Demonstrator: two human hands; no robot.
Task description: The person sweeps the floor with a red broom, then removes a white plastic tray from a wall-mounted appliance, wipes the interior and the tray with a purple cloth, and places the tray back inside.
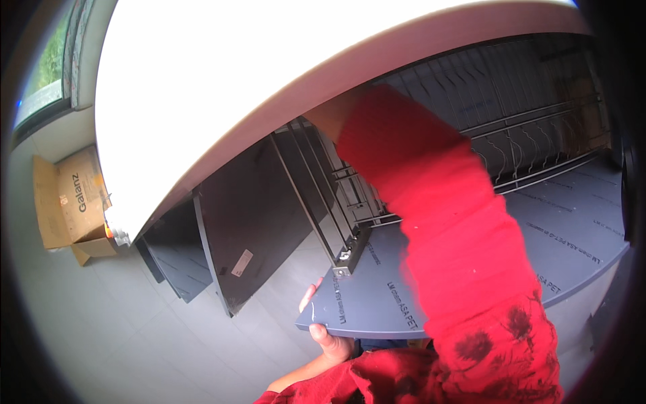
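My left hand (330,343) grips the lower left corner of a blue-grey cabinet panel (383,288), thumb at the near edge and fingertips showing past the left edge. The panel carries printed film and is fixed to a wire pull-out rack. A metal end bracket (349,257) with slim rods (308,197) rests on the panel near that corner. My right arm, in a red sleeve, reaches across the panel towards the rods; the bare wrist (330,113) shows, but a large white surface (227,76) hides the right hand's fingers.
Dark panels (252,212) lean at the left, one with a white label. An opened cardboard box (78,194) stands on the tiled floor (121,323) near a window (50,65). Wire racks (525,126) run along the upper right. The white surface overhangs the work.
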